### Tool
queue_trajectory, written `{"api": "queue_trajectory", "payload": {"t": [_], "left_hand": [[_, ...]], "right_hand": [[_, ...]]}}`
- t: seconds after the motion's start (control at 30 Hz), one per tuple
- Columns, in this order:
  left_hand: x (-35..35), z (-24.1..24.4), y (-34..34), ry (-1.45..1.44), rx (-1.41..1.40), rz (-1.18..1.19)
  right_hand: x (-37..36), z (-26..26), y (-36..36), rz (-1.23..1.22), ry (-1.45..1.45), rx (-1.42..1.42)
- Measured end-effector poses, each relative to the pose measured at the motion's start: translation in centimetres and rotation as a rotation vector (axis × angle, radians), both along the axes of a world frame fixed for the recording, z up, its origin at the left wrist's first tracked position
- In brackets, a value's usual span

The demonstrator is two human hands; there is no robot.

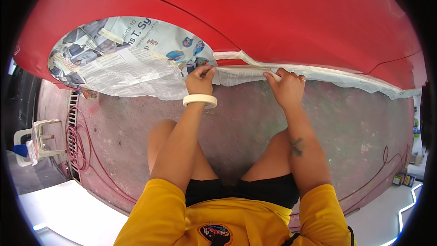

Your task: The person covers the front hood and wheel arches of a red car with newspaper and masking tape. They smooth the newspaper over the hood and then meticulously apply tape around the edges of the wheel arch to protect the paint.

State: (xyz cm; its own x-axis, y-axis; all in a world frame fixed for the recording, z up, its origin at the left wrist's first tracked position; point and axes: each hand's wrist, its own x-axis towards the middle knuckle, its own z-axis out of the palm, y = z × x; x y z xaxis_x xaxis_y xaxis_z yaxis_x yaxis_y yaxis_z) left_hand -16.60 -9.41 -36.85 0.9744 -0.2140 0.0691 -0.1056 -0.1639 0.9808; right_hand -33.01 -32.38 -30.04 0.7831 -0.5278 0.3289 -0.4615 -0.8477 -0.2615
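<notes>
A red car body (290,17) fills the upper part of the view, its round wheel arch covered by newspaper (136,65). Masking tape (327,69) with paper runs along the lower edge of the body. My left hand (201,78) pinches the edge of the taped newspaper strip (239,76) beside the wheel arch, and a roll of masking tape (200,100) hangs around that wrist. Farther right along the same strip, my right hand (288,85) grips a small pale piece (275,75) between thumb and fingers; whether it is tape or a tool cannot be told.
A red hose (76,147) lies coiled by a floor grate (73,109) at the left, near a plastic chair (47,138). Another hose (385,159) lies at the right. Boxes or cans (404,179) stand at the far right. The concrete floor (239,119) is stained.
</notes>
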Motion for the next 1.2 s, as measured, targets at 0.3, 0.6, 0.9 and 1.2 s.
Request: {"api": "queue_trajectory", "payload": {"t": [0.3,0.6,0.9,1.2], "left_hand": [[0.2,-1.5,-1.3,0.039,-0.091,-0.054],[0.2,-1.3,-1.6,0.128,-0.178,-0.059],[0.3,-1.7,-2.4,0.124,-0.258,0.042],[-1.2,-1.5,-3.0,-0.065,0.022,0.273]], "right_hand": [[1.2,-0.4,0.2,-0.15,0.065,0.062],[1.7,-0.2,0.5,-0.195,0.114,0.1],[2.0,-0.2,0.8,-0.191,0.084,0.096],[1.8,0.2,0.9,-0.184,0.091,0.15]]}}
